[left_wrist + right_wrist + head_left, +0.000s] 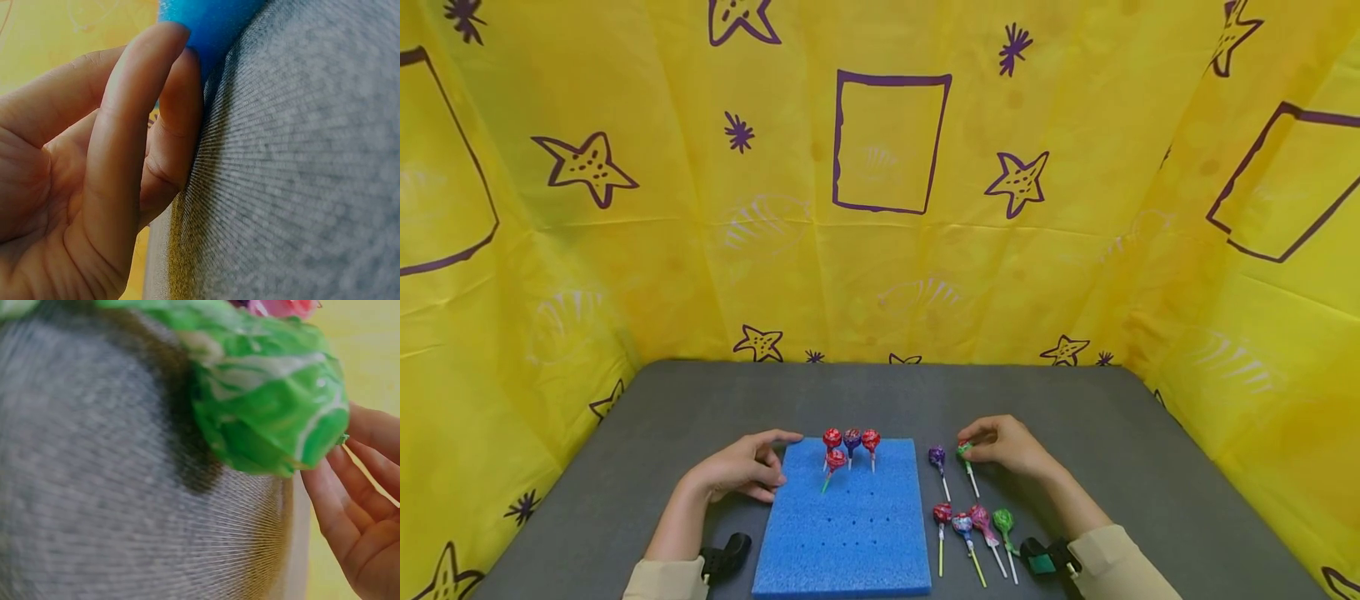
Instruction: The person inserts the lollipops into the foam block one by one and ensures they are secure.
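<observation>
Our left hand (741, 468), fingers parted, touches the blue foam board (850, 568) at its left edge; right of it, our right hand (1011, 447) pinches a green lollipop (964, 448).

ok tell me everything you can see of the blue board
The blue board is a roughly rectangular slab that looks like foam, lying flat on the grey table. Rows of small dark holes dot its top. Four wrapped lollipops stand in its far part, three red, one purple. The left hand touches its left edge.
</observation>
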A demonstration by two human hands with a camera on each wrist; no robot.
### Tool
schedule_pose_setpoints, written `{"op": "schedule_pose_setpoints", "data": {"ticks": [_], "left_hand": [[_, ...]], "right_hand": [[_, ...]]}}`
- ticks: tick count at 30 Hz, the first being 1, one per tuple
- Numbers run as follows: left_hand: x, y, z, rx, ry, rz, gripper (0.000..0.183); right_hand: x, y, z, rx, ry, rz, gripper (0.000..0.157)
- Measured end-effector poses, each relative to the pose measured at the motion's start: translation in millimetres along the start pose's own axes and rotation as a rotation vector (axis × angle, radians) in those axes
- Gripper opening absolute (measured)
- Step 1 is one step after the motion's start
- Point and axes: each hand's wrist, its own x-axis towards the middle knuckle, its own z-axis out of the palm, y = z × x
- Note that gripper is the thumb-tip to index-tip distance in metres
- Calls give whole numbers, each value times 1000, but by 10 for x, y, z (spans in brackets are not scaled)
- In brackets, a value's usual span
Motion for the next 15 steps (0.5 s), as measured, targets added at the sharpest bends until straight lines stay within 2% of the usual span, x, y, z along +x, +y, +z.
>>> {"op": "schedule_pose_setpoints", "data": {"ticks": [9, 15], "left_hand": [[-9, 8, 11, 3, 3, -2, 68], [-11, 8, 9, 6, 3, 5, 68]], "right_hand": [[-8, -38, -26, 53, 47, -10, 31], [-16, -106, -69, 39, 96, -16, 32]]}}
